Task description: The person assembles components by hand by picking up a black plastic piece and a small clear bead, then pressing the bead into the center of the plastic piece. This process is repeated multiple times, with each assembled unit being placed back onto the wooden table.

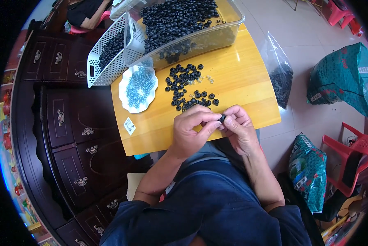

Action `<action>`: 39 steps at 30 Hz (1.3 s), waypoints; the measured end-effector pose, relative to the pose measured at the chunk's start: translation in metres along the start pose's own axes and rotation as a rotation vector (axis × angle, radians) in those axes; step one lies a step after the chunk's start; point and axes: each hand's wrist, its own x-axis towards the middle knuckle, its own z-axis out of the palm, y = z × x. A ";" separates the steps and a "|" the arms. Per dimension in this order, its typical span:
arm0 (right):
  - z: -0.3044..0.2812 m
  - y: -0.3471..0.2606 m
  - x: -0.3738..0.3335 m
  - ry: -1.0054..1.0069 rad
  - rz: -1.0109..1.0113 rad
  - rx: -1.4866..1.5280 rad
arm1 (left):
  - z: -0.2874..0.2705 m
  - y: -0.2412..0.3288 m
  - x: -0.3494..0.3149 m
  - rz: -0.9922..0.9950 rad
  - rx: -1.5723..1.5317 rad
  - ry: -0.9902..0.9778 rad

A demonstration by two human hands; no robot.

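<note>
My left hand [191, 129] and my right hand [242, 130] meet over the near edge of the yellow table [249, 86]. Between their pinched fingertips is a small black round part [222, 118], mostly covered by the fingers. Just beyond the hands lie several loose black ring-shaped parts [184, 76]. A few tiny clear pieces [209, 79] are scattered among and beside them. To the left, a white scalloped plate [123, 102] holds a heap of tiny clear bluish pieces [139, 85].
A clear plastic bin [229, 37] and a white perforated basket [94, 61], both full of black parts, stand at the back. Dark wooden drawers [71, 123] line the left. A clear bag [280, 82], green sacks [335, 80] and a red chair [344, 160] are to the right.
</note>
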 end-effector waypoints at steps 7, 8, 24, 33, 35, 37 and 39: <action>0.003 0.001 0.000 0.023 -0.010 -0.027 | -0.003 -0.005 -0.001 -0.290 -0.324 0.014; 0.004 0.000 -0.001 0.031 -0.008 -0.034 | -0.009 -0.007 0.000 -0.183 -0.164 -0.038; 0.009 -0.003 -0.001 -0.002 -0.039 -0.021 | 0.000 0.001 0.002 0.127 0.227 0.028; 0.008 -0.003 0.000 0.021 -0.035 -0.040 | -0.010 0.000 0.003 -0.034 0.130 -0.096; 0.003 -0.003 0.000 0.018 -0.018 -0.141 | -0.015 0.003 0.004 -0.167 -0.020 -0.124; 0.001 -0.003 -0.001 -0.042 -0.002 -0.171 | -0.023 0.004 0.007 -0.297 -0.167 -0.144; -0.002 -0.003 0.000 -0.111 0.017 -0.202 | -0.034 0.004 0.012 -0.210 -0.106 -0.332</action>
